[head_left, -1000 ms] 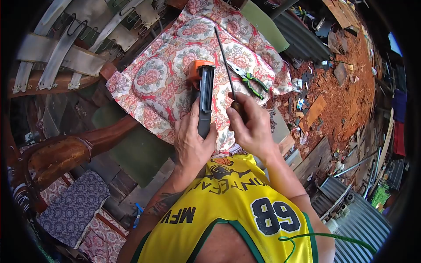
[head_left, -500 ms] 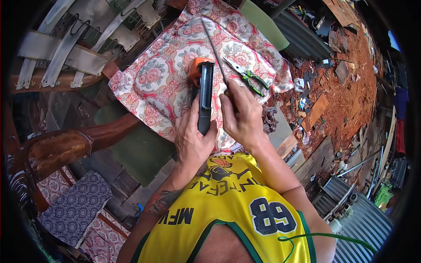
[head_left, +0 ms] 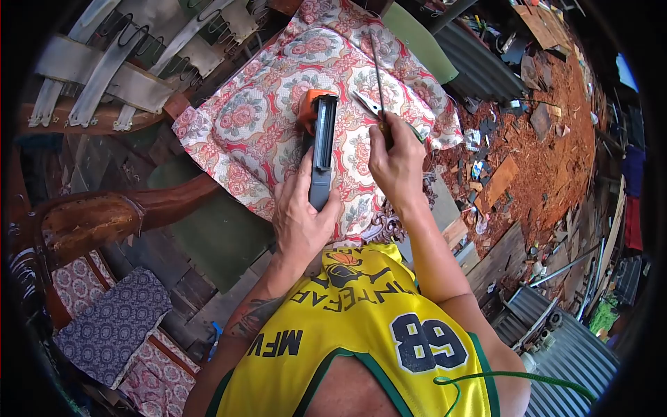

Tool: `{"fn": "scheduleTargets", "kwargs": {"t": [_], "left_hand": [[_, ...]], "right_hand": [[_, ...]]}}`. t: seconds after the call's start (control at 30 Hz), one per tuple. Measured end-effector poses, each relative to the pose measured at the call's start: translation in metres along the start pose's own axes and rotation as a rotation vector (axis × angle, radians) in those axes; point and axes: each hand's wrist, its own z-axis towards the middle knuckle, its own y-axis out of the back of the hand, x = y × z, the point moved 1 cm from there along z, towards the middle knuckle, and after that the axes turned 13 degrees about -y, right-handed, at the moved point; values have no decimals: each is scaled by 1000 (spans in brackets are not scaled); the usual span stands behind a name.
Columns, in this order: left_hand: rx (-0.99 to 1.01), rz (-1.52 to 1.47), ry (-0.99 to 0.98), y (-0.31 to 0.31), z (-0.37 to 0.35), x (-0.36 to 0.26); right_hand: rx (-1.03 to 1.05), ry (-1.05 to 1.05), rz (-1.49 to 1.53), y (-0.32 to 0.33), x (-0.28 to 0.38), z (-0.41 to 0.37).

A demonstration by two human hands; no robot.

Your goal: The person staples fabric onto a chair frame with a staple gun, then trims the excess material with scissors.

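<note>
My left hand [head_left: 303, 221] is wrapped round an orange and black staple gun [head_left: 324, 132], its long magazine side facing up. It is held over a floral-covered cushion [head_left: 243, 115]. In my right hand [head_left: 399, 163] is a long, thin metal rod tool [head_left: 378, 73], probably a screwdriver; the fingers mostly hide its handle. Its shaft points away from me, up across the cushion. Green-handled pliers [head_left: 366, 103] lie on the cloth just beyond that hand, which covers much of their handles.
A wooden chair frame [head_left: 97, 222] with webbing straps [head_left: 104, 76] and springs stands at the left. Patterned cloth pieces [head_left: 114, 326] lie lower left. Scraps and boards litter the reddish ground [head_left: 535, 160] at right, with corrugated metal sheets [head_left: 570, 354] below.
My right hand has moved right, away from the staple gun, carrying the rod tool over the pliers' handles. The rod's tip has swung right. My left hand holds the staple gun in nearly the same place.
</note>
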Motion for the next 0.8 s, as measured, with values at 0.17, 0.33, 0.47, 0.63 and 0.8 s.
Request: {"fn": "scheduleTargets", "kwargs": {"t": [0.17,0.33,0.47,0.63,0.8], "left_hand": [[26,-6,50,4,-1,2],[-29,-49,112,6,-5,11],[-85,-48,64,10,-10,27],[-59,-280,240,30,-4,33],[-73,-348,312,39,-2,36]], "right_hand": [[222,-117,-439,-35,-51,-8],[293,-53,-493,-43,-66,-12],[277,84,-509,-36,-75,-2],[195,-83,-556,2,-95,31],[275,137,-598,10,-120,40]]}}
